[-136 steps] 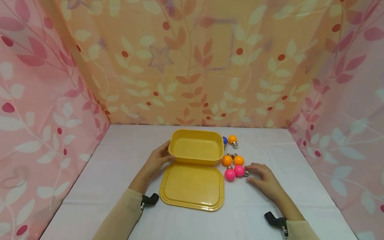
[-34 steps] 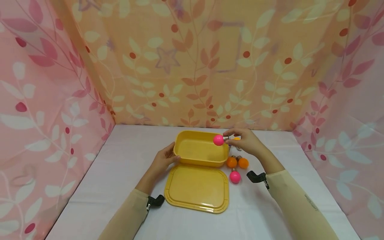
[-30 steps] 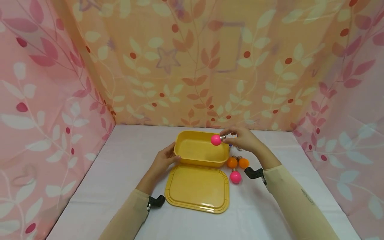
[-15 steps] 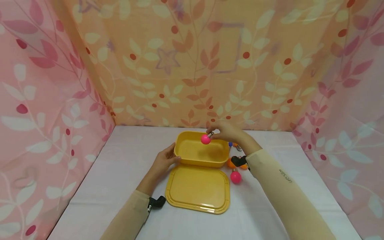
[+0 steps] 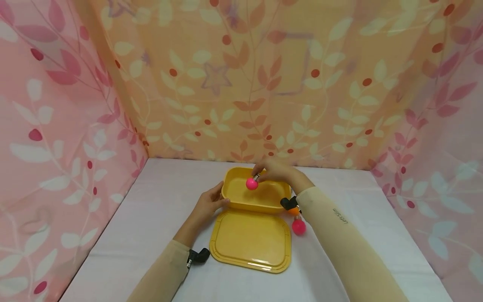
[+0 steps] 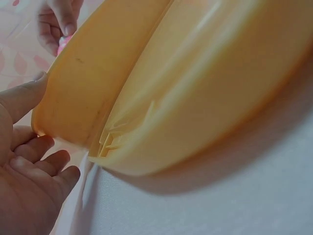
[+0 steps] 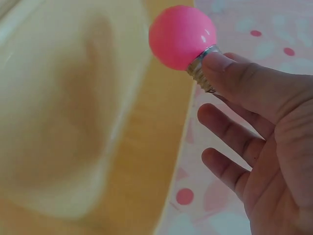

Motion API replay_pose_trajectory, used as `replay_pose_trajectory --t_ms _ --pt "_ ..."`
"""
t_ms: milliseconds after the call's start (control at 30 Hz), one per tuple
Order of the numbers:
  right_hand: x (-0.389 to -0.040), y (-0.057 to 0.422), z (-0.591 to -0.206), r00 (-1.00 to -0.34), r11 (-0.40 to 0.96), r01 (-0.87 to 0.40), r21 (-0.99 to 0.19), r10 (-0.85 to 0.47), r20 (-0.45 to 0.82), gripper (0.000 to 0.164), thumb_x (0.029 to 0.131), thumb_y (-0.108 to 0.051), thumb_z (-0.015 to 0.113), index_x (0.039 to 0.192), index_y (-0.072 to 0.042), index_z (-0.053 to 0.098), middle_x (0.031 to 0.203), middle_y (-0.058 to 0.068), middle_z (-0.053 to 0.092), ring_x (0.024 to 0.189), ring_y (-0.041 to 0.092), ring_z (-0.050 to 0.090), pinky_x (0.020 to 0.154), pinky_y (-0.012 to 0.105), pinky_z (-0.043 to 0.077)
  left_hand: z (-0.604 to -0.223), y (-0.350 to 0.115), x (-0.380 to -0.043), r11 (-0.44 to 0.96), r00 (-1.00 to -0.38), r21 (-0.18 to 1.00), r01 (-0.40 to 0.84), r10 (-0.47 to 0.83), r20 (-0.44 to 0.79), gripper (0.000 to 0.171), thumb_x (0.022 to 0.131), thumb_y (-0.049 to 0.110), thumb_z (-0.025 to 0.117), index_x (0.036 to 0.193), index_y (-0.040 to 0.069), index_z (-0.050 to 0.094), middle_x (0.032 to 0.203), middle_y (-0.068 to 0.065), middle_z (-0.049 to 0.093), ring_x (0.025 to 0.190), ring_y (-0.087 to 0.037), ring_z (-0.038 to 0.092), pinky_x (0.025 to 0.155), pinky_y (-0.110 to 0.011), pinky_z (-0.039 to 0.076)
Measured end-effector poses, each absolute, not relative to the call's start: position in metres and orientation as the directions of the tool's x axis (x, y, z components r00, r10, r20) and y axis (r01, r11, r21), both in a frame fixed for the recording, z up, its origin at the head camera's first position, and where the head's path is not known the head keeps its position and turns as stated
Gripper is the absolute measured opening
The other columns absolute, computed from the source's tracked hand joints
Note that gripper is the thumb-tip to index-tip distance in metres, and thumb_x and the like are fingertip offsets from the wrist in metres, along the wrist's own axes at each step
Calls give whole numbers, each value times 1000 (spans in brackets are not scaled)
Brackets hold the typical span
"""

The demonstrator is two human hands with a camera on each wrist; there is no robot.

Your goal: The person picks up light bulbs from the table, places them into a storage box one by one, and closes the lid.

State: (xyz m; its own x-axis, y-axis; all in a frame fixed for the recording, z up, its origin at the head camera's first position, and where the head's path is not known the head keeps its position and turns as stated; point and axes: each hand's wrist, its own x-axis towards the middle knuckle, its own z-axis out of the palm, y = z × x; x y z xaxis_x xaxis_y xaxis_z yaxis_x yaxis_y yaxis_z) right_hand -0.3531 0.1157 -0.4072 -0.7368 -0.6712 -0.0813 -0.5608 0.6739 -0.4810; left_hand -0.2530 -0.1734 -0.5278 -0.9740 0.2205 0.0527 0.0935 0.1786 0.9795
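Observation:
My right hand [image 5: 278, 170] pinches a pink light bulb [image 5: 251, 183] by its metal screw base. The bulb's round globe [image 7: 182, 37] points down and left, over the inside of a yellow plastic box [image 5: 256, 207]. In the right wrist view, the thumb lies on the base and two lower fingers stand apart from it. At the box's left end, my left hand [image 5: 206, 204] holds the side. Its thumb touches the wall [image 6: 83, 78] near the rim in the left wrist view, with the fingers bent close to the corner.
A yellow lid [image 5: 250, 241] lies flat in front of the box. To its right a second pink bulb [image 5: 299, 227] rests on the white-covered table [image 5: 181, 176], beside a partly hidden orange bulb [image 5: 293, 212]. Patterned cloth [image 5: 241, 84] walls the back and sides.
My right hand picked up one pink bulb from the group on the right and carried it left over the box. Its sleeve now covers the other bulbs there. My left hand stayed at the box.

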Motion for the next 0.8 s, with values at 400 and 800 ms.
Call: replay_pose_trajectory --t_ms 400,800 --pt "-351 85 -424 -665 589 -576 -567 -741 -95 26 92 -14 78 117 -8 77 114 -1 74 114 27 64 109 48 50 -530 -174 -252 206 -975 976 75 220 28 77 96 19 74 161 20 34 165 0 35 149 -24 39 121 -43 35" --pt "-354 64 -437 -629 556 -598 -577 -772 -92 27 91 -13 79 118 -8 76 114 -3 74 111 18 64 109 43 51 -530 -176 -253 212 -974 971 109 220 61 76 95 21 76 160 17 36 164 -3 38 146 -25 43 119 -41 38"
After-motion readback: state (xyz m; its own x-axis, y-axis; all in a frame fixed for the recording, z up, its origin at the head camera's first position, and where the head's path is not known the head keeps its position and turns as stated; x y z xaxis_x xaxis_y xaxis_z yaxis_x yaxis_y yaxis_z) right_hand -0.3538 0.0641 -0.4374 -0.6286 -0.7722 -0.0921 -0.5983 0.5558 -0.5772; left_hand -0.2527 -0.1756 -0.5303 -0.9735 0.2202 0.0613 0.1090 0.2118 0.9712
